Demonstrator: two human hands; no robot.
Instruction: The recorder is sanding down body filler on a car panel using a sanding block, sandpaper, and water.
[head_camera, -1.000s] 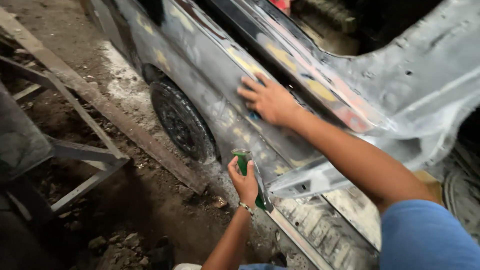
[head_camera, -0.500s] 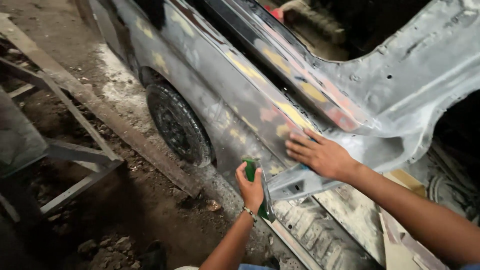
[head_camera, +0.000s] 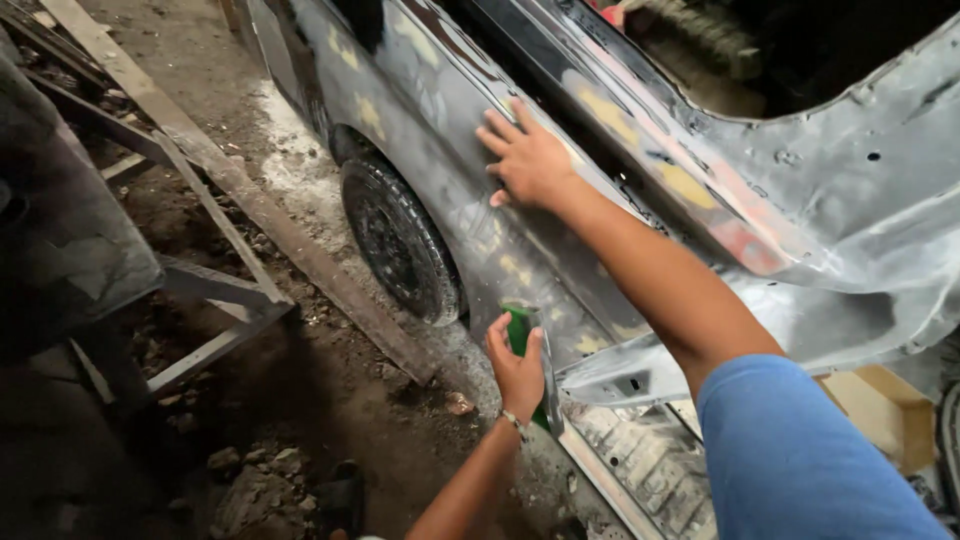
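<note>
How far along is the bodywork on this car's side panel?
Partly done, it seems: the side panel looks rubbed down to dull grey, with yellow filler patches showing. In hand: the right hand lies flat on it; the left hand grips a green tool. No fresh paint shows.

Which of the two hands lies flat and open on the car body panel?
The right hand, palm spread on the grey car body panel above the wheel. The left hand is closed round a green tool.
</note>
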